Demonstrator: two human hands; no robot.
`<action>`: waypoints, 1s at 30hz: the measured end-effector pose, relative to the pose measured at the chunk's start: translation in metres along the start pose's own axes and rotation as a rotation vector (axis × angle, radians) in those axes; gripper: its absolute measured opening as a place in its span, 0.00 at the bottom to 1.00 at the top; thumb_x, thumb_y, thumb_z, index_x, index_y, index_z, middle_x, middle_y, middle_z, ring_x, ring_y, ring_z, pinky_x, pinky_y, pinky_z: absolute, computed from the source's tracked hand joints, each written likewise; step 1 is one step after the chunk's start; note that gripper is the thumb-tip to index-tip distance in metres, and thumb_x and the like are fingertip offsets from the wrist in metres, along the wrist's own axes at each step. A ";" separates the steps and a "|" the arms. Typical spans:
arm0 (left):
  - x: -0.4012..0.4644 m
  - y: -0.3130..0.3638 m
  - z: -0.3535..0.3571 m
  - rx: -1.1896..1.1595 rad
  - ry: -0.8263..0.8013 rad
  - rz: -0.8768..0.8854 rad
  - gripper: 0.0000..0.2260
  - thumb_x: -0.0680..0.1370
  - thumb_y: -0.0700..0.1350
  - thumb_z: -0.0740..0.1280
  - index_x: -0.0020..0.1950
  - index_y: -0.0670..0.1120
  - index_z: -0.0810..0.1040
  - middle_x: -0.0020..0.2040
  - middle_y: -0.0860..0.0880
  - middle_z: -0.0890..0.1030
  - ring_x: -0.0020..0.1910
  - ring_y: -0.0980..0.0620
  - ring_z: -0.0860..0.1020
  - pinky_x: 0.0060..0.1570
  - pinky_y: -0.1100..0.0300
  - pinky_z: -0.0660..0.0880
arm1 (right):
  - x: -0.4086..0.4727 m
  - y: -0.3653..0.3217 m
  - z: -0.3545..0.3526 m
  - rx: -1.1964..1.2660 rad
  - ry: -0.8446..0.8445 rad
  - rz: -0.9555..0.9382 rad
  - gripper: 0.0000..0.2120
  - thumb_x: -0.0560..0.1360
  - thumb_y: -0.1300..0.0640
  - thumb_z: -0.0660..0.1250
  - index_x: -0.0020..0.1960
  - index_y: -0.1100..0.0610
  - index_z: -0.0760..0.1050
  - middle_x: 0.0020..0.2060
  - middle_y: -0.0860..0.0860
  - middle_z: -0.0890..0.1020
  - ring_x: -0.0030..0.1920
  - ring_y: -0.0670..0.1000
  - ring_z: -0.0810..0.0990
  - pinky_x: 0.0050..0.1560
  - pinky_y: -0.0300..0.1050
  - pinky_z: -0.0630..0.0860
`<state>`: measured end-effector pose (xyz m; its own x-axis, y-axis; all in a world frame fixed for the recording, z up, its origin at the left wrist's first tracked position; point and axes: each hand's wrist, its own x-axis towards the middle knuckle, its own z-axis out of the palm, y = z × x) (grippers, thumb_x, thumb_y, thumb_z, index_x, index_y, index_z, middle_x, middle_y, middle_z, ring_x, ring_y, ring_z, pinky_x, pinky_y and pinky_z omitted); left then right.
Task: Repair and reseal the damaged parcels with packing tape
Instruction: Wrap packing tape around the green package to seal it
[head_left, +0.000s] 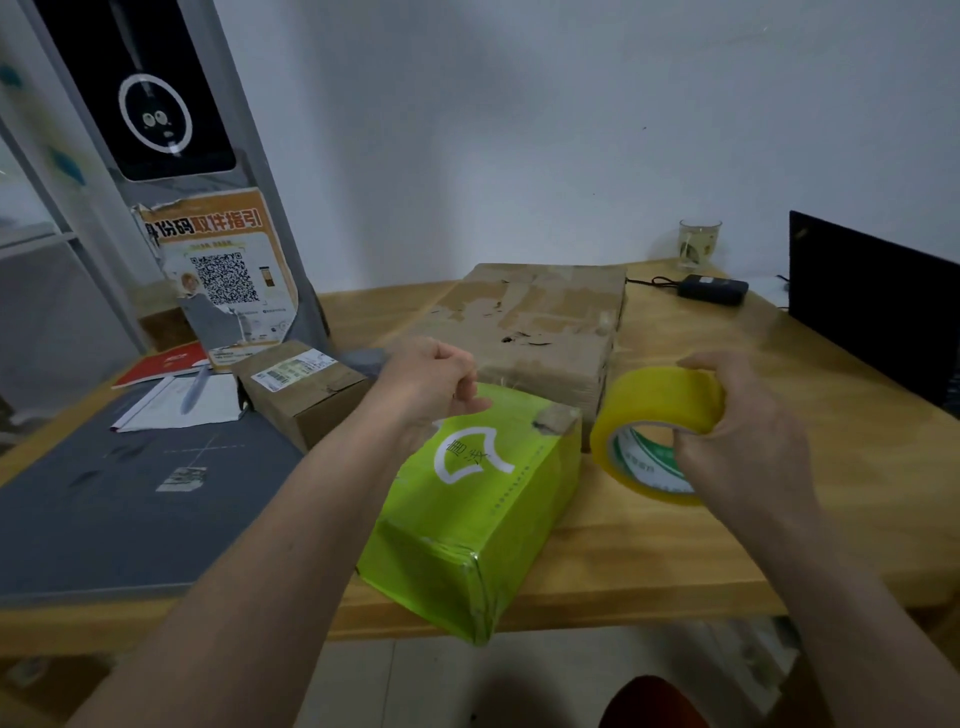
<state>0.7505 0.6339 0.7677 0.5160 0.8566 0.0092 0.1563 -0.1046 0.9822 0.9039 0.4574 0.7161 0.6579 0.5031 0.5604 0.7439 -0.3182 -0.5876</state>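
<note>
Yellow tape roll (655, 427) sits gripped in the right hand (737, 441), fingers curled through its core. Left hand (434, 379) hovers loosely fisted over the green parcel (467, 514), between both hands.

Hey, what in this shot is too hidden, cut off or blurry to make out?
Head view only:
- Left hand: fingers curled over the green box; any tape strand pinched is too faint to see.
- Tape roll: right hand hides its near side.
- Shipping label on small brown box: print too small.
- Black screen: cut off by right edge.
</note>
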 end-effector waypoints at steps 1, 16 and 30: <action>0.008 -0.002 0.004 0.070 0.009 -0.010 0.15 0.80 0.32 0.61 0.33 0.39 0.71 0.30 0.44 0.69 0.27 0.54 0.71 0.38 0.58 0.82 | 0.000 -0.001 0.001 -0.020 -0.009 0.021 0.25 0.65 0.69 0.69 0.58 0.51 0.71 0.37 0.47 0.72 0.38 0.56 0.72 0.37 0.47 0.65; 0.046 -0.025 0.032 0.835 0.054 0.078 0.17 0.82 0.43 0.59 0.32 0.44 0.69 0.32 0.45 0.73 0.36 0.44 0.73 0.42 0.51 0.72 | 0.003 0.009 0.018 -0.239 -0.141 0.104 0.16 0.68 0.64 0.69 0.54 0.55 0.72 0.46 0.52 0.77 0.44 0.55 0.74 0.37 0.47 0.67; 0.046 -0.042 0.035 1.193 0.076 0.215 0.08 0.83 0.43 0.57 0.52 0.44 0.75 0.54 0.41 0.78 0.53 0.40 0.76 0.42 0.53 0.67 | -0.006 0.003 0.029 -0.251 -0.212 0.146 0.13 0.71 0.61 0.68 0.51 0.52 0.68 0.42 0.49 0.75 0.41 0.51 0.70 0.36 0.46 0.66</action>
<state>0.7974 0.6595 0.7205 0.5825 0.7877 0.2005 0.7713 -0.6135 0.1695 0.8990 0.4770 0.6938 0.7402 0.5847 0.3321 0.6666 -0.5733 -0.4764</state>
